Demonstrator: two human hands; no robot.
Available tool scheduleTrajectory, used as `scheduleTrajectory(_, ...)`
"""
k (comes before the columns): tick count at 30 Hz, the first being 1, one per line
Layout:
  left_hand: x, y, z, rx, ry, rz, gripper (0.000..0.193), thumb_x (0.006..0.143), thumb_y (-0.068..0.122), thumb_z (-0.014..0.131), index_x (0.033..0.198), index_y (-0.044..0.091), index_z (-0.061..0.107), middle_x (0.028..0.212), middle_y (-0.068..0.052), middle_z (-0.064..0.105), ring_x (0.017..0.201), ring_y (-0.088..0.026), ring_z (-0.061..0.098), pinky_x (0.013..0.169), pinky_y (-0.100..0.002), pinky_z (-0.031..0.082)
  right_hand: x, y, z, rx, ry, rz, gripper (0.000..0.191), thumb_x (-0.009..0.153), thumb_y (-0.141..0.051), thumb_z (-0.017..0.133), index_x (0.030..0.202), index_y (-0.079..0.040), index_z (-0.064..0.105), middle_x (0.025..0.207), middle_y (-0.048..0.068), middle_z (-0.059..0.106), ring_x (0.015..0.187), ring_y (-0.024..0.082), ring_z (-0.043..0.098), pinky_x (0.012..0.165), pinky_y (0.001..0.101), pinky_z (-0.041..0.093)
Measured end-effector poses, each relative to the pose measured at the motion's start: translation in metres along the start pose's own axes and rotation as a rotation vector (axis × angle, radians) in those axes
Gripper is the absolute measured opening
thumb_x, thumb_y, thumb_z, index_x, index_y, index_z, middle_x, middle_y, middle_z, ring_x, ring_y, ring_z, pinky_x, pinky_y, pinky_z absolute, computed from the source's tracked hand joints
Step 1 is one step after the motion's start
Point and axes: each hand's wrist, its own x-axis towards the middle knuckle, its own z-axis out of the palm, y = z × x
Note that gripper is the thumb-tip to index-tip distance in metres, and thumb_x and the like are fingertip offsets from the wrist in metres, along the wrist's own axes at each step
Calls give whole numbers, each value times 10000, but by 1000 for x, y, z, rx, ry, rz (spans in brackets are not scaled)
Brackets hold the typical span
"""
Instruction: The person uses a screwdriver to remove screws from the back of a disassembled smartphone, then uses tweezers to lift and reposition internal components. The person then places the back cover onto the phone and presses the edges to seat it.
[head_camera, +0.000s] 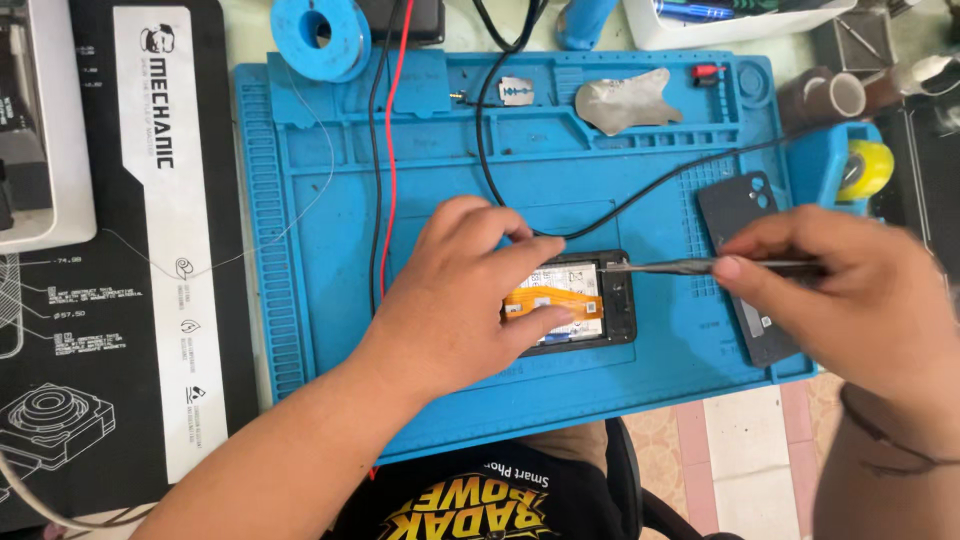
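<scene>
An opened phone (590, 300) lies on a blue work mat (330, 250), its back removed, showing an orange flex cable and white labels inside. My left hand (455, 290) rests on the phone's left part, thumb and fingers clamping it to the mat. My right hand (850, 290) holds a thin metal tool (660, 266) pinched between thumb and fingers. The tool's tip reaches the phone's upper right corner. The phone's dark back cover (745, 210) lies on the mat to the right, partly under my right hand.
Black and red wires (385, 150) cross the mat from the far edge. A razor blade (517, 91) and a metal pry sheet (625, 100) lie at the mat's far side. A blue spool (320, 35), tape rolls (862, 168) and a black printed mat (110, 300) surround it.
</scene>
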Motion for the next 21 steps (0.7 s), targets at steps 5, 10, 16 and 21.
scheduleTrajectory(5,0,-5,1,22,-66,-5,533,751,381,849,1175,78,739,1073,-86,677,1108,-323,562,1012,-444,422,0,34,29,148,-54,362,283,962,-255,726,845,2,729,634,-8,503,554,79,404,465,273,310)
scheduleTrajectory(10,-1,-7,1,41,-97,-25,560,724,378,860,1182,81,736,1078,-84,683,1104,-319,565,1015,-444,412,1,46,38,252,-37,349,252,989,-242,692,928,-3,739,681,-11,515,606,72,425,504,265,333)
scheduleTrajectory(16,3,-5,-1,51,-123,-63,579,704,388,869,1180,85,736,1088,-75,685,1107,-313,561,1015,-439,407,0,46,39,346,-49,323,166,970,-185,709,975,-25,750,718,-29,568,652,48,456,547,236,358)
scheduleTrajectory(21,4,-4,-1,69,-152,-91,598,689,401,876,1181,91,737,1103,-74,683,1125,-314,549,1009,-441,399,-2,51,40,264,9,236,161,950,-184,713,924,-28,740,718,-45,616,673,33,501,573,227,406)
